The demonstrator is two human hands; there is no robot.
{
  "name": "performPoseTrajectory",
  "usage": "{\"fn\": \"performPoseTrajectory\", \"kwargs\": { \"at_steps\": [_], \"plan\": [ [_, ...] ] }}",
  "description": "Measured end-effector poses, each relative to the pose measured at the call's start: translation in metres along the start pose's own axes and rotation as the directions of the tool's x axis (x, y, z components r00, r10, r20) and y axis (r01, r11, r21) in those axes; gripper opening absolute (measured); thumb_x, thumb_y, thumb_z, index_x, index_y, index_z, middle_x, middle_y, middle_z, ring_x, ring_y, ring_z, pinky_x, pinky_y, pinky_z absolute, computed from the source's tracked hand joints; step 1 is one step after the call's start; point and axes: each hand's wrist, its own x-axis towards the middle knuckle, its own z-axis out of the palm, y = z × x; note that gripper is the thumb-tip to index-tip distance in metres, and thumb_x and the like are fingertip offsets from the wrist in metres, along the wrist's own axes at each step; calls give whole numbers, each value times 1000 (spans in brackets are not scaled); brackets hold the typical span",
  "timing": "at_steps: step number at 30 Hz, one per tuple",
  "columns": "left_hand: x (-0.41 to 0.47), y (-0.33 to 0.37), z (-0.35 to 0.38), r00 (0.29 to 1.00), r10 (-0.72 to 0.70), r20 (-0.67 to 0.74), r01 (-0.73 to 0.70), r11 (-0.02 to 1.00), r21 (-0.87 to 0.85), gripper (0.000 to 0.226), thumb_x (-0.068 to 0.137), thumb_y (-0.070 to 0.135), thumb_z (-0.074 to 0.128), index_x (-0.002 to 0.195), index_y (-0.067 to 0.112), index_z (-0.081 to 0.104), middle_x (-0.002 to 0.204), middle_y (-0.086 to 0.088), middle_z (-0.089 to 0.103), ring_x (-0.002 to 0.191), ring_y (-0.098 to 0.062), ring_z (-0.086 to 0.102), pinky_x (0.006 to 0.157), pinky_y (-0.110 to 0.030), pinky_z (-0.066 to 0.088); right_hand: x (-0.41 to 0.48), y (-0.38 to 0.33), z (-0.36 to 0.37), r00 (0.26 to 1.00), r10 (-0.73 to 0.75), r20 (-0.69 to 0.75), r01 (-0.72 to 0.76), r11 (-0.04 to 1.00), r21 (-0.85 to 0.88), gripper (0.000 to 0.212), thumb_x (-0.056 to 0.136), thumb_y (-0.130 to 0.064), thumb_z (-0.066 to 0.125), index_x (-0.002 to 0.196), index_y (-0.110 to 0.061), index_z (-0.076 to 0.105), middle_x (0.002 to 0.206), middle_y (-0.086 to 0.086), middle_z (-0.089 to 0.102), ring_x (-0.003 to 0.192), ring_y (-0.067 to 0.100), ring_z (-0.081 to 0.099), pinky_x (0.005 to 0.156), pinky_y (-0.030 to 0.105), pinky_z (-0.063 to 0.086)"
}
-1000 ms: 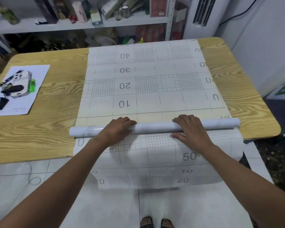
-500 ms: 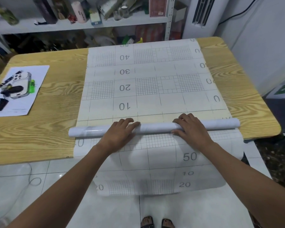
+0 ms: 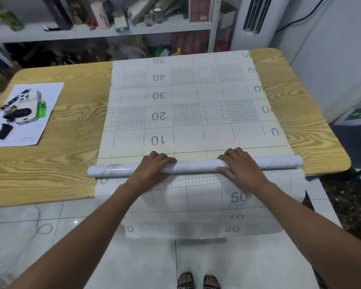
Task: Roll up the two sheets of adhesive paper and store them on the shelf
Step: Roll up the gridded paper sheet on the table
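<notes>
Gripping the white roll at centre frame in left hand and right hand, with fingers curling over its top. Resting it crosswise on the gridded adhesive paper, covering the wooden table toward the shelf at upper frame.

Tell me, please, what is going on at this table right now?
A person stands at the wooden table with the left hand and right hand curled over a partly wound roll of gridded adhesive paper. Beyond the roll, unrolled paper lies flat across the table, and more hangs off the near edge. The roll is not yet on the shelf behind.
</notes>
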Motion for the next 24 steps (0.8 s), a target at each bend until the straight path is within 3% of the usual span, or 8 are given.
{"fn": "performPoseTrajectory", "kwargs": {
  "at_steps": [8,14,24],
  "plan": [
    [0,-1,-1,1000,19,1,-19,1000,5,51,71,14,76,111,27,48,92,2,62,74,-25,50,61,-30,36,-10,-5,2,999,27,-26,-27,999,-34,58,85,-57,39,125,-17,51,111,3,56,93,24,50,78,37,46],
    [0,0,0,1000,-15,13,15,999,-49,47,71,2,71,114,17,57,98,-10,59,74,-30,49,65,-36,43,-7,-4,6,997,16,-80,-17,1000,-7,50,78,-44,69,115,-14,55,107,4,57,89,26,53,77,39,46],
    [-2,5,-1,993,-106,50,111,989,-97,50,77,1,66,125,7,53,100,-15,53,85,-32,49,76,-37,42,3,1,1,998,-9,-68,9,1000,4,33,80,-35,70,105,-15,61,100,3,58,81,25,54,70,37,42]
  ]
}}
